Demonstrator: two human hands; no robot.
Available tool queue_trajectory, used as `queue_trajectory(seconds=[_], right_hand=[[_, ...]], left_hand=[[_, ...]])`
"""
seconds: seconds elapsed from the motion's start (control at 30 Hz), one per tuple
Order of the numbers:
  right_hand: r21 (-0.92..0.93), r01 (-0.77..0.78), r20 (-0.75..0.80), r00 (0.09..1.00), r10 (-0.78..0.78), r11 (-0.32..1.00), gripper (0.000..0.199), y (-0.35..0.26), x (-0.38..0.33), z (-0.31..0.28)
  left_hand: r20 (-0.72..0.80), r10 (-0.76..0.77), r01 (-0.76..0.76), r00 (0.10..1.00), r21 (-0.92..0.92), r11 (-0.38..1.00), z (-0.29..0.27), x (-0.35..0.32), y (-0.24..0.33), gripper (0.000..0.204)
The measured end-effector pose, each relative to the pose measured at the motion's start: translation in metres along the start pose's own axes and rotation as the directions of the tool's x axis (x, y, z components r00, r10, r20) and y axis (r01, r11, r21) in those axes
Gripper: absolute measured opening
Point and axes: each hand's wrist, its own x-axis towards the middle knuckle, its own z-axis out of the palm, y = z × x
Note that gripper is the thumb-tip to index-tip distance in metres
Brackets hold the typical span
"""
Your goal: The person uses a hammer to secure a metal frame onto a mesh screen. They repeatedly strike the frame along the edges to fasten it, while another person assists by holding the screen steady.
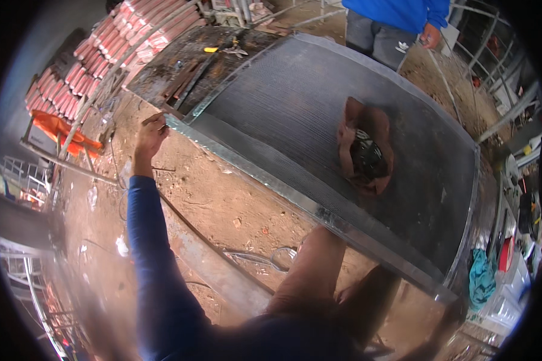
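Note:
A large sheet of glass (271, 114) with greenish, shiny edges lies over a dark, finely lined surface on the table. At the sheet's near left corner, my left hand (151, 136) is closed with its fingers at the end of a long glass edge strip (247, 165). This strip runs down to the near right corner. My right hand cannot be made out; the lower right is dark and blurred. Toward the right of the sheet shows a crumpled brown thing (348, 147) with something black in it; I cannot tell whether it lies there or is reflected.
Pliers (235, 52) and a small yellow item (211, 50) lie on the dark tabletop (162, 69) at the far left. A person in a blue top (397, 15) stands beyond the table. Stacked red-and-white bags (123, 39) and an orange thing (63, 132) are left. Cables lie on the dirt floor (217, 198).

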Motion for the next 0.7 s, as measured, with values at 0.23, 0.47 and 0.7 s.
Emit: queue_trajectory(seconds=[0.23, 0.47, 0.7], right_hand=[[-0.157, 0.166, -0.044, 0.984, -0.174, 0.974, 0.034, -0.02, 0.012, 0.041], [0.303, -0.291, 0.025, 0.954, 0.297, 0.907, 0.037, 0.036, 0.015, 0.091], [0.03, -0.106, 0.057, 0.993, 0.104, 0.994, 0.031, 0.067, 0.015, 0.096]], left_hand=[[-0.017, -0.032, 0.033, 0.999, 0.079, 0.996, -0.001, 0.003, 0.033, 0.021], [-0.116, 0.175, -0.065, 0.978, 0.625, 0.778, 0.013, 0.044, -0.004, 0.021], [-0.123, 0.419, -0.083, 0.899, 0.894, 0.44, 0.029, 0.035, -0.006, 0.022]])
